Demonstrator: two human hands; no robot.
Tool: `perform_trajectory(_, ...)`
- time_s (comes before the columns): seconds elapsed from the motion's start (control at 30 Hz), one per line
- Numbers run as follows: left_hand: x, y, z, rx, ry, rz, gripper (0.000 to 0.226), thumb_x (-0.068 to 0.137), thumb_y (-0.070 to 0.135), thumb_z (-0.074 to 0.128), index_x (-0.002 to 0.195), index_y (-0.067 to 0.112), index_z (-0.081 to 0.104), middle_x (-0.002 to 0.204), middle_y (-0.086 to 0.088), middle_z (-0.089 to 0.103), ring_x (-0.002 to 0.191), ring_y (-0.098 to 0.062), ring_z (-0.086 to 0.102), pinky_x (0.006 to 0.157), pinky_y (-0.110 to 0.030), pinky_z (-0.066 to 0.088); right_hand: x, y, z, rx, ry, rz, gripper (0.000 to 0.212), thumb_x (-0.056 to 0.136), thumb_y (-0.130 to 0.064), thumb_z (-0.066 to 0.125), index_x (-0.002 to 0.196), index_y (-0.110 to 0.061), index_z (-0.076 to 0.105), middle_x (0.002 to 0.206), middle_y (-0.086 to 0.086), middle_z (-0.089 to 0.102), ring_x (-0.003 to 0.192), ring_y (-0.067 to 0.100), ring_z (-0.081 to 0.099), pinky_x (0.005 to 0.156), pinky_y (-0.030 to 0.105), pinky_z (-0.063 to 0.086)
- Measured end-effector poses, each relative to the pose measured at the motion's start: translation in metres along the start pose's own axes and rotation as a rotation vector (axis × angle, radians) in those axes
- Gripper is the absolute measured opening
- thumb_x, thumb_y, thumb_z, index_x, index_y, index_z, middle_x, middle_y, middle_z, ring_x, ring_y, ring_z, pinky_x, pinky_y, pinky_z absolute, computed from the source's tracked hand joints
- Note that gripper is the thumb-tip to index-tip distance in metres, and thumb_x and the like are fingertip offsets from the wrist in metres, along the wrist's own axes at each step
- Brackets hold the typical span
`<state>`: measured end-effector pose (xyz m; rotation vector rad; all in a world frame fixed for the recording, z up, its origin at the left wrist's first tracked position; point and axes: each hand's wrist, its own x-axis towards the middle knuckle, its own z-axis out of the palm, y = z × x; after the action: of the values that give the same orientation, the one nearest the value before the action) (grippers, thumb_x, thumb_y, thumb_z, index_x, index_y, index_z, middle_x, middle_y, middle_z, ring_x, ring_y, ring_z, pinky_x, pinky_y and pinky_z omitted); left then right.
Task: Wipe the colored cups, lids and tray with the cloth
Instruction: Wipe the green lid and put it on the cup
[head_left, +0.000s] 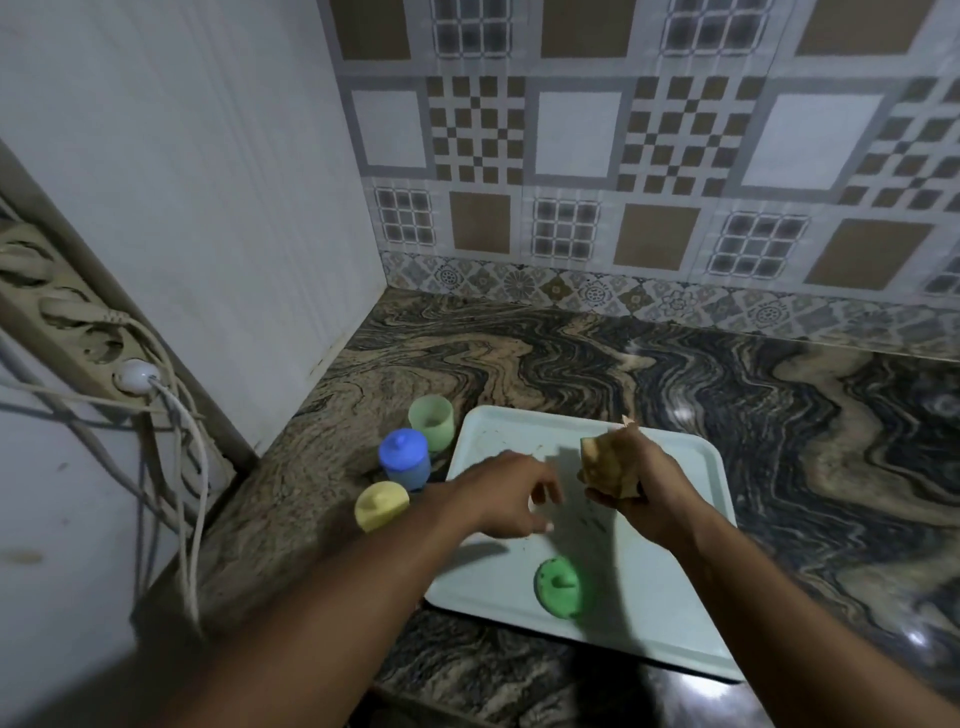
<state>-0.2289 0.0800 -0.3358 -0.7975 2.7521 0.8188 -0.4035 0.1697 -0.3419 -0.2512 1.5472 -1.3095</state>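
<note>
A pale blue tray (670, 587) lies on the marbled counter, with crumbs on its surface. A green lid (561, 587) rests on the tray near its front. Left of the tray stand an open green cup (430, 422), a blue cup with its lid on (404, 460) and a yellow lidded cup (381, 505). My right hand (639, 488) is closed around a bunched yellowish cloth (605, 460) above the middle of the tray. My left hand (511, 493) hovers over the tray's left side, fingers loosely spread and holding nothing.
A white panel (208, 208) walls off the left side, with a power strip (67, 317) and hanging cables (176, 467) beside it. Patterned tiles (623, 156) back the counter (779, 415), which stretches to the right of the tray.
</note>
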Motion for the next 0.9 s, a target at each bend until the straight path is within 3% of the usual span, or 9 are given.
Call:
perform_trajectory(0.07,-0.004,0.011,0.018,0.021,-0.063,0.033,0.034,0.084,0.037,0.076,0.116,0.028,0.067,0.110,0.004,0.067,0.086,-0.014,0.058,0.081,-0.036,0.053,-0.002,0.012,-0.012,-0.031,0.010,0.012,0.013,0.088,-0.010,0.053,0.086,-0.013,0.066,0.087,0.018,0.054,0.073,0.028,0.055,0.072,0.037,0.048)
perform_trajectory(0.13,-0.008,0.019,0.034,0.081,-0.074,0.060,0.034,0.084,0.036,0.075,0.116,0.029,0.067,0.111,0.003,0.066,0.094,-0.017,0.060,0.082,-0.039,0.054,-0.002,0.022,-0.023,-0.040,0.050,0.016,0.017,0.088,-0.007,0.053,0.092,-0.011,0.069,0.075,0.015,0.060,0.067,0.027,0.056,0.066,0.034,0.052)
perform_trajectory(0.23,-0.013,0.025,0.050,0.154,-0.042,0.078,0.036,0.086,0.038,0.072,0.120,0.029,0.064,0.114,0.001,0.062,0.105,-0.024,0.059,0.082,-0.041,0.053,-0.006,0.034,-0.034,-0.065,0.095,0.006,0.018,0.093,-0.011,0.053,0.101,-0.008,0.070,0.077,0.013,0.068,0.077,0.032,0.063,0.071,0.039,0.056)
perform_trajectory(0.4,-0.013,0.031,0.068,0.258,0.076,0.047,0.031,0.086,0.041,0.067,0.113,0.025,0.068,0.108,-0.003,0.068,0.098,-0.029,0.063,0.070,-0.033,0.044,-0.010,0.053,-0.042,-0.196,0.115,-0.071,0.025,0.092,-0.009,0.049,0.100,-0.004,0.072,0.078,0.014,0.068,0.072,0.029,0.062,0.063,0.035,0.054)
perform_trajectory(0.5,-0.013,0.033,0.077,0.260,0.141,0.013,0.023,0.089,0.036,0.065,0.105,0.022,0.071,0.103,-0.007,0.069,0.094,-0.031,0.065,0.070,-0.034,0.046,-0.015,0.062,-0.044,-0.312,0.105,-0.159,0.022,0.090,-0.010,0.052,0.089,-0.007,0.073,0.078,0.013,0.068,0.069,0.025,0.061,0.058,0.032,0.053)
perform_trajectory(0.63,-0.011,0.029,0.083,0.084,0.331,-0.093,0.024,0.090,0.037,0.064,0.103,0.019,0.073,0.100,-0.004,0.068,0.094,-0.027,0.064,0.076,-0.036,0.052,-0.020,0.071,-0.045,-0.557,0.114,-0.394,0.016,0.087,-0.030,0.063,0.076,-0.023,0.072,0.068,-0.005,0.070,0.069,0.018,0.064,0.065,0.039,0.058)
perform_trajectory(0.67,-0.011,0.028,0.081,0.017,0.407,-0.111,0.021,0.090,0.035,0.065,0.102,0.020,0.073,0.099,-0.003,0.068,0.094,-0.026,0.064,0.078,-0.036,0.052,-0.022,0.074,-0.044,-0.628,0.103,-0.481,0.014,0.088,-0.022,0.062,0.082,-0.027,0.074,0.074,-0.008,0.072,0.073,0.015,0.065,0.070,0.035,0.056)
perform_trajectory(0.8,-0.006,0.027,0.066,-0.150,0.626,-0.155,0.010,0.090,0.021,0.067,0.096,0.017,0.074,0.095,-0.003,0.069,0.088,-0.023,0.064,0.075,-0.035,0.053,-0.032,0.087,-0.032,-0.834,0.093,-0.846,0.052,0.076,0.003,0.056,0.118,-0.023,0.072,0.111,-0.009,0.074,0.101,0.007,0.065,0.086,0.013,0.047)
perform_trajectory(0.9,-0.007,0.026,0.061,-0.177,0.715,-0.162,0.010,0.090,0.025,0.068,0.092,0.015,0.071,0.091,-0.003,0.065,0.083,-0.023,0.062,0.071,-0.034,0.050,-0.028,0.094,-0.029,-0.943,0.090,-1.114,0.060,0.064,0.004,0.060,0.121,-0.015,0.071,0.127,0.003,0.069,0.119,0.023,0.062,0.101,0.032,0.050)
